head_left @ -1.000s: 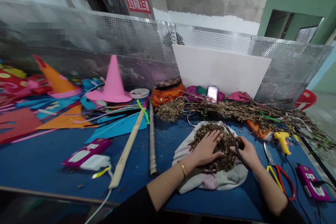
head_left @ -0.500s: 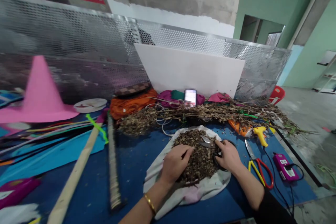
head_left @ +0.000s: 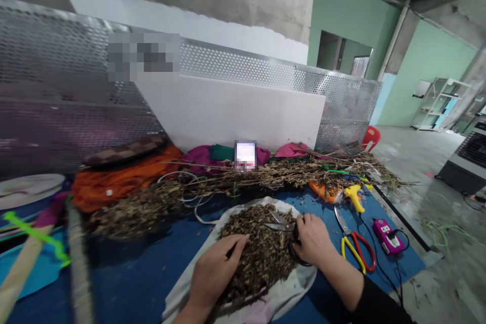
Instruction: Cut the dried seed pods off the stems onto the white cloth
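A heap of dry brown plant bits (head_left: 261,253) lies on a white cloth (head_left: 288,293) on the blue table (head_left: 140,283). My left hand (head_left: 214,273) rests on the heap's left side, fingers curled into it around some of the dry stems. My right hand (head_left: 313,238) grips the black handles of a pair of scissors (head_left: 279,223); the metal blades point left over the heap and stand a little apart.
Long dry branches (head_left: 266,177) lie across the table behind the cloth. Red and yellow scissors (head_left: 355,243), a yellow glue gun (head_left: 355,196) and a pink device (head_left: 385,228) sit at the right. A white board (head_left: 228,111) leans on a perforated metal screen (head_left: 68,91). Orange cloth (head_left: 121,177) lies left.
The view has swung right, so the pink cone has left the picture. My left hand curled from flat into the heap, and the scissors in my right hand came up over it.
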The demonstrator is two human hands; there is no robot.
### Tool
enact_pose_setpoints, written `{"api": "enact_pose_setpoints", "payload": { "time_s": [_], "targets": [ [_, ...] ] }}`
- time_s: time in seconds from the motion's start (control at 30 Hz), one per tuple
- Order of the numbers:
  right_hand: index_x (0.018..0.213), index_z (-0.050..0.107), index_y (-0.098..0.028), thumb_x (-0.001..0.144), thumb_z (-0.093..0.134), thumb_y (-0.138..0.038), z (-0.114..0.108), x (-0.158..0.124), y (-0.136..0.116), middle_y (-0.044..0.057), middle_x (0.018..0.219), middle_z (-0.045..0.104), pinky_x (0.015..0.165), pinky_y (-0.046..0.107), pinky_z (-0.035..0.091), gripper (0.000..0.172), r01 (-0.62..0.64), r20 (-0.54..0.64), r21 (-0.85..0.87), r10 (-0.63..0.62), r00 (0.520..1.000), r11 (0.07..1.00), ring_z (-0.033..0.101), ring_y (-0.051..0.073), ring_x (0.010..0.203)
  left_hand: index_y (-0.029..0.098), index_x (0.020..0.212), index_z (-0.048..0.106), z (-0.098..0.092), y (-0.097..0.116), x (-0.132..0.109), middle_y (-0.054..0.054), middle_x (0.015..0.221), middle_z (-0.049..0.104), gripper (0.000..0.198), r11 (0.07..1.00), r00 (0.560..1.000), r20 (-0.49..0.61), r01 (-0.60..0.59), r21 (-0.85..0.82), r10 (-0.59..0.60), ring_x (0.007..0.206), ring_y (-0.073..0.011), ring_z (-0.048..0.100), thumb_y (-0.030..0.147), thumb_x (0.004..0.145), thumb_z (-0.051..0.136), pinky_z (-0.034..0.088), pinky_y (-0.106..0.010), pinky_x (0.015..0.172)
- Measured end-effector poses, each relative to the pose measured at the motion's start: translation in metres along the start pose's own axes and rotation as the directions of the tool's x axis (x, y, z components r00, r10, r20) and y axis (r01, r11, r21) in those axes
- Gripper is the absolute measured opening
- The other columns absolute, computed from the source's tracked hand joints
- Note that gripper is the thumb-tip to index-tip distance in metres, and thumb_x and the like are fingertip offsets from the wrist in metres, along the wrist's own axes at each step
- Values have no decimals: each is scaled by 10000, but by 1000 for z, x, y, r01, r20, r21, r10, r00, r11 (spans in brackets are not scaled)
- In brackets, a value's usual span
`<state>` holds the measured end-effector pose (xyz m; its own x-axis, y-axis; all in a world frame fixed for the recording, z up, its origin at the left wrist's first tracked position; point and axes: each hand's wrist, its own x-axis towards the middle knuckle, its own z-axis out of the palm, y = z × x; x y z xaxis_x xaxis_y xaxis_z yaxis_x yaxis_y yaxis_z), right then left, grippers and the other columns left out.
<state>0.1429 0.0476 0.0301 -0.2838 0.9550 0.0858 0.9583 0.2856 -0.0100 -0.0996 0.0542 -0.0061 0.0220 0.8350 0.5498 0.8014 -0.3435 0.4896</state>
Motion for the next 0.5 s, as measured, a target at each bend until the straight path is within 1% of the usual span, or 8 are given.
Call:
{"api": "enact_pose_setpoints", "payload": {
  "time_s": [0.07,0.13,0.2,0.23,0.3,0.37,0.43,0.5],
  "targets": [
    [1084,539,-134,703,628,-393,-10,-2,1,137,1014,562,755,351,424,469,28,34,7,-29,999,1000,526,265,918,229,755,714,-2,1,1,-3,833,744,460,1000,1000,-8,-2,-6,2,791,-155,684,541,859,393,513,-218,762],
    [1062,557,-161,722,618,-403,-24,-3,9,116,1003,577,735,319,423,422,94,66,45,-97,993,995,548,244,898,229,743,712,-3,2,1,-7,822,744,477,1000,1000,-17,-13,-7,13,777,-157,686,554,860,383,519,-220,753],
    [1064,574,-203,789,554,-402,-41,1,24,81,986,597,719,279,414,340,150,71,73,-155,985,986,569,212,879,226,747,712,-4,4,1,-9,825,744,482,1000,1000,-14,-26,-5,26,768,-158,689,551,865,377,525,-226,753],
    [1051,588,-223,818,520,-380,-51,6,34,63,961,608,714,260,407,289,149,76,71,-154,985,986,577,195,873,225,752,713,-4,5,0,-9,826,744,478,999,999,-9,-33,-5,33,766,-159,690,543,869,377,527,-229,757],
    [1042,611,-253,836,504,-359,-67,23,61,44,980,626,729,234,396,256,84,63,43,-86,994,996,585,173,895,224,754,713,-5,6,0,-12,825,743,467,999,999,1,-48,-8,48,765,-162,691,528,875,379,529,-235,770],
    [1037,625,-274,856,476,-329,-79,45,91,24,994,643,756,216,391,241,-51,57,-32,53,997,998,586,156,931,228,747,714,-6,7,0,-12,813,743,464,998,998,-4,-59,-9,59,761,-165,692,530,872,385,533,-239,775],
    [989,648,-246,864,451,-280,-84,67,123,45,992,656,773,228,395,236,-134,43,-76,138,990,988,586,168,951,238,731,715,-7,7,0,-3,797,742,465,998,998,-15,-62,-11,61,742,-164,694,542,865,389,542,-235,755],
    [942,664,-222,868,444,-250,-84,86,154,67,985,665,776,246,403,234,-208,37,-113,213,976,972,594,183,949,249,720,716,-7,5,-1,9,784,742,462,998,998,-16,-58,-20,58,725,-161,695,550,859,393,551,-230,734]
  ]
}}
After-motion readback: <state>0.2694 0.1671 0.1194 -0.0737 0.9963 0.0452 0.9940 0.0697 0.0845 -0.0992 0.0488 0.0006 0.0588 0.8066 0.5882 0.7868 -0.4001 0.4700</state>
